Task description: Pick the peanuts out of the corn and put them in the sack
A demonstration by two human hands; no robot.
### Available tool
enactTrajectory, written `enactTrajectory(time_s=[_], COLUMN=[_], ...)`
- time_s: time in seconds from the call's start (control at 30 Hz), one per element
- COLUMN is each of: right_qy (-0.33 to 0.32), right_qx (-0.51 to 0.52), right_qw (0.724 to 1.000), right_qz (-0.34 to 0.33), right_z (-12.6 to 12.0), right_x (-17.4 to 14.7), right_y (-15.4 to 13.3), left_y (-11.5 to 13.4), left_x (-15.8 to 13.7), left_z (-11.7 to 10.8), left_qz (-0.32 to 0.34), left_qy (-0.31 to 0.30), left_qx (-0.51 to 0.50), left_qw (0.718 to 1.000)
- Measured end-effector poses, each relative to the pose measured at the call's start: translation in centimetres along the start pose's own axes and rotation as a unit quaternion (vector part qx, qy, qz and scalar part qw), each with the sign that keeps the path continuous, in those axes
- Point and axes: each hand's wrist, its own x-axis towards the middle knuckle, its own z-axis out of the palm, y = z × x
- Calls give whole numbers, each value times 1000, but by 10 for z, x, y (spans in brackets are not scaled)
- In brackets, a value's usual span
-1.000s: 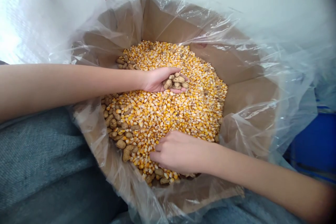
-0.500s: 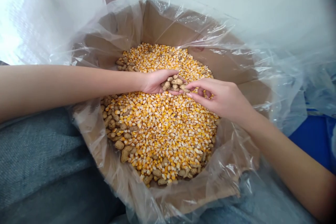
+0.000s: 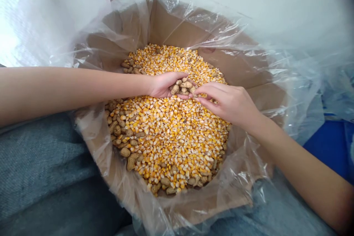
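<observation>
My left hand (image 3: 163,85) is cupped palm up over the corn, holding several unshelled peanuts (image 3: 186,85). From the right, my right hand (image 3: 221,99) reaches to the edge of that handful, its thumb and forefinger pinched at a peanut (image 3: 193,89) by the left fingertips. Beneath both hands lies a wide bed of yellow and white corn kernels (image 3: 177,136). More peanuts (image 3: 132,160) are mixed in along its left and near edges.
The corn lies in a cardboard box (image 3: 174,25) lined with a clear plastic bag (image 3: 238,177) folded over the rim. White woven sacking (image 3: 55,18) stands at the back left. A blue object (image 3: 328,151) is at the right, and denim-covered legs (image 3: 47,169) flank the box.
My right hand has shifted slightly left and its fingertips have drawn in closer to the peanuts in my left palm. The left hand has hardly moved.
</observation>
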Motion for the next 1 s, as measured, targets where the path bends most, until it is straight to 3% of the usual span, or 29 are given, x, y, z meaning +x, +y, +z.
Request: enactTrajectory(time_s=[0.4, 1.0], right_qy=[45, 45], right_qx=[11, 84], right_qw=[998, 990], right_qz=[50, 102], right_z=[3, 10], right_x=[2, 6], right_y=[-5, -8], left_y=[-1, -1], left_x=[2, 3], left_z=[-1, -1], left_qz=[0, -2], left_qy=[11, 25], left_qx=[-12, -17], left_qw=[1000, 1000])
